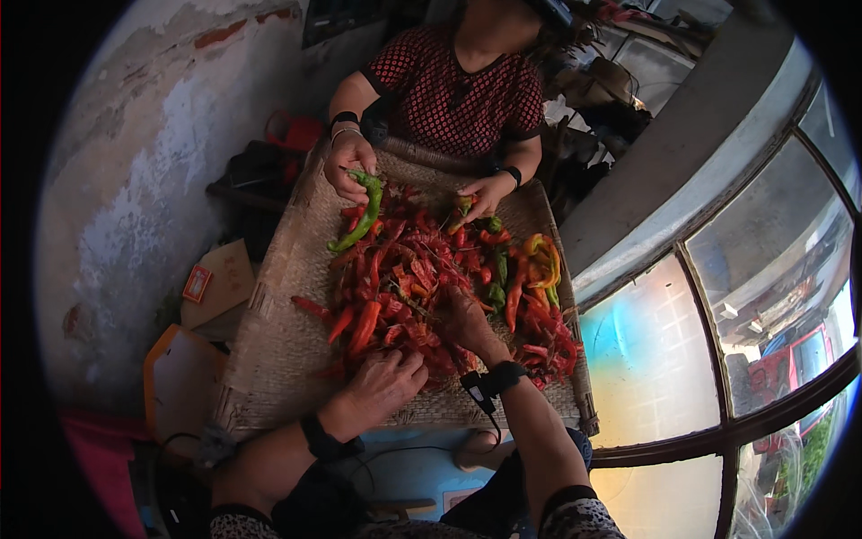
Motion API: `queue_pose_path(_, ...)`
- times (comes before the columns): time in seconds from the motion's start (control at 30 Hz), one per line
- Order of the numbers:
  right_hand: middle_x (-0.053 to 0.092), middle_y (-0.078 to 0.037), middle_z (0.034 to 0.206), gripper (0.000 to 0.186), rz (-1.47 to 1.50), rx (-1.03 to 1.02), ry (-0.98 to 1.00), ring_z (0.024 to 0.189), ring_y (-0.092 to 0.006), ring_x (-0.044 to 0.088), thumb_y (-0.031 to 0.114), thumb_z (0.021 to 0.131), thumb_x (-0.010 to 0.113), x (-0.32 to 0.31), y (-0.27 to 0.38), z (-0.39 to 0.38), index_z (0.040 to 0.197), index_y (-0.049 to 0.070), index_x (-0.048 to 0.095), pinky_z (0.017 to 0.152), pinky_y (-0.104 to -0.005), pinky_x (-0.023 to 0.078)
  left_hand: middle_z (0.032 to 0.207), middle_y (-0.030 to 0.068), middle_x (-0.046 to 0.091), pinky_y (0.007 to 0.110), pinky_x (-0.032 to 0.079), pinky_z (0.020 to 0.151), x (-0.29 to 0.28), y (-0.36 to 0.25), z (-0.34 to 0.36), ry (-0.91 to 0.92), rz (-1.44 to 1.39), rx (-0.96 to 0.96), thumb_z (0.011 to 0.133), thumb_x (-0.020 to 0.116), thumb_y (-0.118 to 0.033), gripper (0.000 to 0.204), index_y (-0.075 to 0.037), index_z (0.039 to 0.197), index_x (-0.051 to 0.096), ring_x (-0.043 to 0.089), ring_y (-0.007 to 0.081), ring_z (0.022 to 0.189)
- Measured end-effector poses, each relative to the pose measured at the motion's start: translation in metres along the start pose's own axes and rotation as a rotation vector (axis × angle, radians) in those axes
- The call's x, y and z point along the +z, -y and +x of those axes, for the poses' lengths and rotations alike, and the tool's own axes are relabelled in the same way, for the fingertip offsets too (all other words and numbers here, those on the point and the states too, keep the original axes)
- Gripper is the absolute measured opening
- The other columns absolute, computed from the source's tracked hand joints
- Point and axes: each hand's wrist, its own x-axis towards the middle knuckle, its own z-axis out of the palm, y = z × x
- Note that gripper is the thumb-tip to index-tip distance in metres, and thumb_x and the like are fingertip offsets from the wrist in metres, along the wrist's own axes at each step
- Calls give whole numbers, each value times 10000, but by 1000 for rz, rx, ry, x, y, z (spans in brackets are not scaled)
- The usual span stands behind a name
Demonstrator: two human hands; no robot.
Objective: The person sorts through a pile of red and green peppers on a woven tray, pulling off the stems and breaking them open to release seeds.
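A heap of red chili peppers [366,325], some shrivelled and some smooth, lies on a woven tray [269,346] in front of me. My left hand [384,384] rests at the near edge of the heap with its fingers curled in; what they hold, if anything, is hidden. Farther in, my right hand [467,325] reaches down among the peppers, fingers bent and their tips covered. Yellow-orange peppers [541,259] and dark green ones [496,283] lie to the right of it.
Across the tray, a person in a patterned top [458,94] holds a long green pepper [366,211] in one hand and touches peppers with the other. A peeling wall [135,216] stands left, a framed window [660,341] right. Cardboard [220,283] leans beside the tray.
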Motion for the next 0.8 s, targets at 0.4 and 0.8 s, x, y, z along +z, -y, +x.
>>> queue_pose_path(0.4,614,-157,936,198,-41,-162,98,842,-352,635,114,834,661,-16,63,-72,993,23,586,701,-425,523,940,72,562,317,550,712,0,-12,-6,-37,-10,16,787,631,-72,154,-65,941,625,595,203,888)
queue_pose_path(0.8,611,-114,795,138,182,-101,-54,711,-264,626,101,827,714,-62,60,-74,852,24,602,610,-362,493,921,41,575,298,521,691,20,-14,-2,-83,-107,45,791,627,-108,126,-86,914,611,567,177,866)
